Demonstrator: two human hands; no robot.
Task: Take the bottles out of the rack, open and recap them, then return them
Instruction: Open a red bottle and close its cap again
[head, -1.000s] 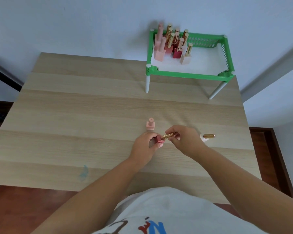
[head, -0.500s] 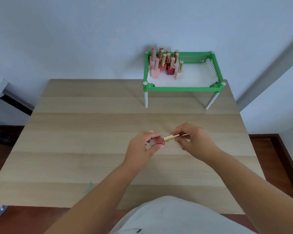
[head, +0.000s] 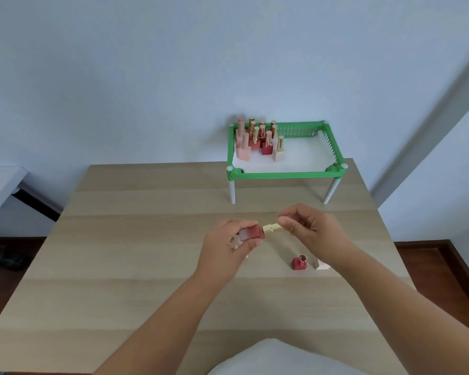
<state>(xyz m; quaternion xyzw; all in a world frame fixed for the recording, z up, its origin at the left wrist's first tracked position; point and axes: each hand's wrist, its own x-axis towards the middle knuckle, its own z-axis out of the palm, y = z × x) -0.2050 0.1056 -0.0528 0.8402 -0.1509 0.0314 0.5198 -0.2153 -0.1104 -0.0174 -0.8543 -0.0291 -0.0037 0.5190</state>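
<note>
From the head view, the left hand (head: 224,246) grips a pink-red bottle (head: 251,233) by its square body, lying sideways above the wooden counter (head: 146,266). The right hand (head: 312,231) pinches the bottle's gold cap (head: 271,228) between its fingertips, cap and body in line and touching. On the counter just below the right wrist stand a dark red bottle (head: 299,262) with a gold neck and, beside it, a pale bottle (head: 320,264) partly hidden by the arm. At the counter's far edge a green rack (head: 282,174) on white legs holds a cluster of capped bottles (head: 257,139) in its left part. No label or writing is readable on any bottle.
</note>
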